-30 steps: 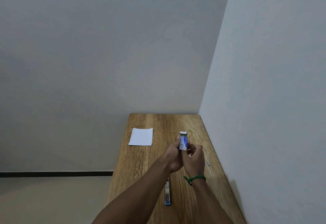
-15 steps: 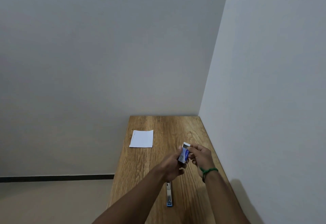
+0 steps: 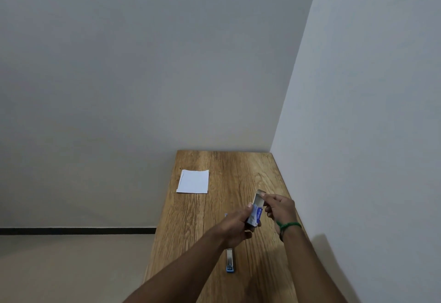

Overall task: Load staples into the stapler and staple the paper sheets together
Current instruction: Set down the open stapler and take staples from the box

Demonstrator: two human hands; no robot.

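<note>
My left hand (image 3: 235, 227) has a firm grip around the staple box (image 3: 255, 214). My right hand (image 3: 281, 208) pinches its open top flap. The stapler (image 3: 230, 260) lies on the counter (image 3: 238, 171).

Bare plain room, wooden table (image 3: 222, 207) in the corner of grey walls (image 3: 143, 63), dark skirting strip (image 3: 76, 231)

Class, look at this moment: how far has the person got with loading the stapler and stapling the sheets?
Done: the staple box looks open at its top end. In hand: the left hand grips the box while the right hand pinches at its opening. Left: the stapler lies on the wooden table, no hand on it, and the paper sheets lie apart near the far left edge, not yet brought to it.
</note>
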